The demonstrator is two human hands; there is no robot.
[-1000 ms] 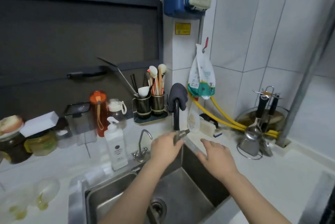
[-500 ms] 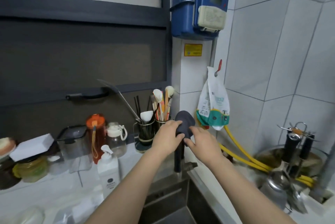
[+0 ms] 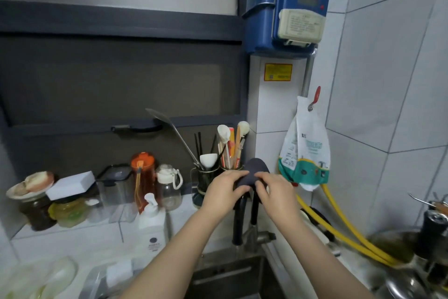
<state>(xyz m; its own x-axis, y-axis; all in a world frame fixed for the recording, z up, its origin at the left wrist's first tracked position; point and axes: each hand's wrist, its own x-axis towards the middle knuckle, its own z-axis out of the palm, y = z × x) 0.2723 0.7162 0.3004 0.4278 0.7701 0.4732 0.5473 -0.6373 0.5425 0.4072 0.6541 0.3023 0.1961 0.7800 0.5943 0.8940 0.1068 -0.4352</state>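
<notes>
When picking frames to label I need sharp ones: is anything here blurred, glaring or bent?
Head view: left hand, right hand and dark cloth look fairly sharp; head view: metal pot at lower right is blurred; head view: wall tiles look bent; light even, no harsh glare.

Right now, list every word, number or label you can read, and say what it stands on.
Nothing reads clearly.
Blue meter: counter digits and cream plate print blurred.
Yellow sticker: too small.
Hanging bag: print blurred.
Pump bottle: round logo too small.
</notes>
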